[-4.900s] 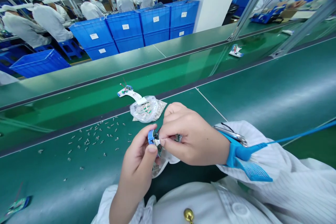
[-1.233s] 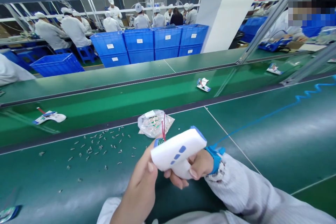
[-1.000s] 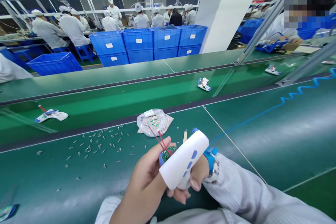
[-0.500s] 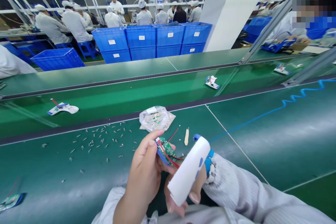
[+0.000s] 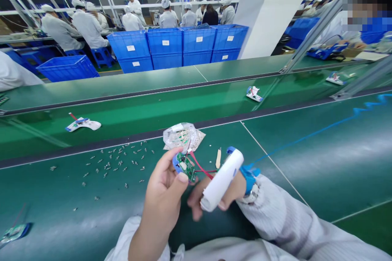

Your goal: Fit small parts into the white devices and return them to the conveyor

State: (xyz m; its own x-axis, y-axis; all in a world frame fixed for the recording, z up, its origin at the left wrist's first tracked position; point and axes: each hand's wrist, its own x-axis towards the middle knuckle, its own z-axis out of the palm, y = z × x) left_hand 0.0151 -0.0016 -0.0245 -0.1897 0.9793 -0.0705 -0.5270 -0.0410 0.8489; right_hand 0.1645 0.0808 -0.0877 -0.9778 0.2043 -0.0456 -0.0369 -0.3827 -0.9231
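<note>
Between the thumb and fingers of my left hand [image 5: 167, 189] is a green circuit board [image 5: 185, 165] in a blue plastic surround. Red wires [image 5: 200, 167] run from it toward a white curved plastic housing [image 5: 223, 179]. My right hand [image 5: 234, 189] grips that housing, which is tilted with its blue end up and away from me; some of the fingers are blurred and partly hidden behind it. A blue strap [image 5: 249, 177] circles my right wrist. Just beyond my hands lies a clear plastic bag [image 5: 180, 136] of small metal parts, and a cream-handled knife [image 5: 218, 158] rests beside it.
Several small metal parts [image 5: 116, 161] are scattered on the bench at the left. Another circuit board [image 5: 15, 232] lies at the near left. White housings [image 5: 84, 124] ride on the green conveyor belt [image 5: 171, 106]. A coiled blue cord [image 5: 306, 135] crosses the right side. Co-workers and blue crates [image 5: 165, 43] are beyond.
My left hand has turned the circuit board, so it faces differently and its wires stretch out. The right hand has tilted the housing and shifted slightly. Housings on the belt have moved right.
</note>
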